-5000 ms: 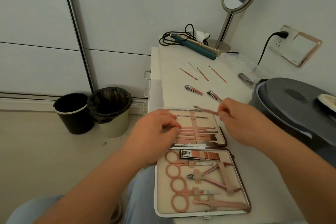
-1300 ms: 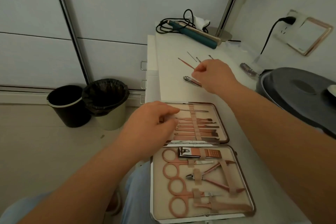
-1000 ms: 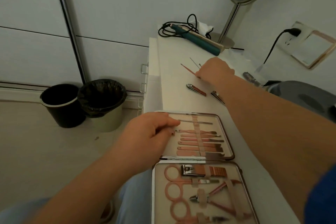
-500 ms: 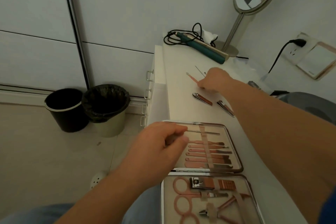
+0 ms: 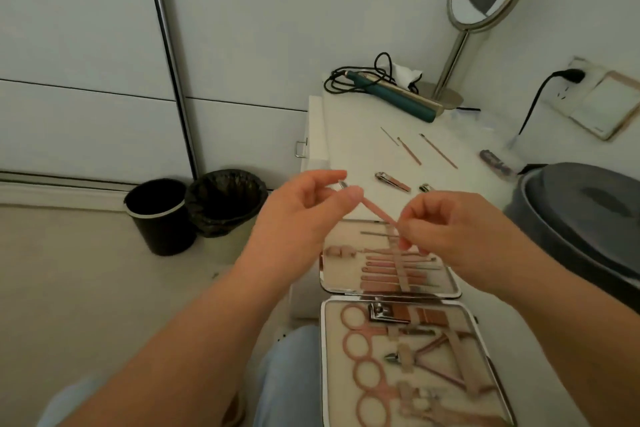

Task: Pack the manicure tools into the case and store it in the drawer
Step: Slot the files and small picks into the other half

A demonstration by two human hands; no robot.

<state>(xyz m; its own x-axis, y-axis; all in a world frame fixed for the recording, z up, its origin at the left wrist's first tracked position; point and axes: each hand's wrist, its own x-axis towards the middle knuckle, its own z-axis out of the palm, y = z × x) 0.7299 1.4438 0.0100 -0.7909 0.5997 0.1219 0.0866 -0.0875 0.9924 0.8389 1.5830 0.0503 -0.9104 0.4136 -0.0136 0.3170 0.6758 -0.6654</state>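
I have a thin pink tool [image 5: 377, 214] pinched at both ends, my left hand [image 5: 304, 215] taking the metal tip between thumb and forefinger and my right hand [image 5: 446, 236] gripping the handle end, so I can turn it the right way round before it goes in. It hangs just above the far half of the open case [image 5: 391, 291], where the slim tools sit side by side under one strap; I judge it belongs in a gap there. The near half holds the scissors [image 5: 363, 350] and bigger pieces. On the white table [image 5: 349, 149] beyond lie the tools not yet packed: a nail clipper [image 5: 393, 181], another clipper [image 5: 426, 188] partly behind my right hand, and three thin sticks [image 5: 410, 151]. The drawer handle [image 5: 300, 148] shows at the table's left side
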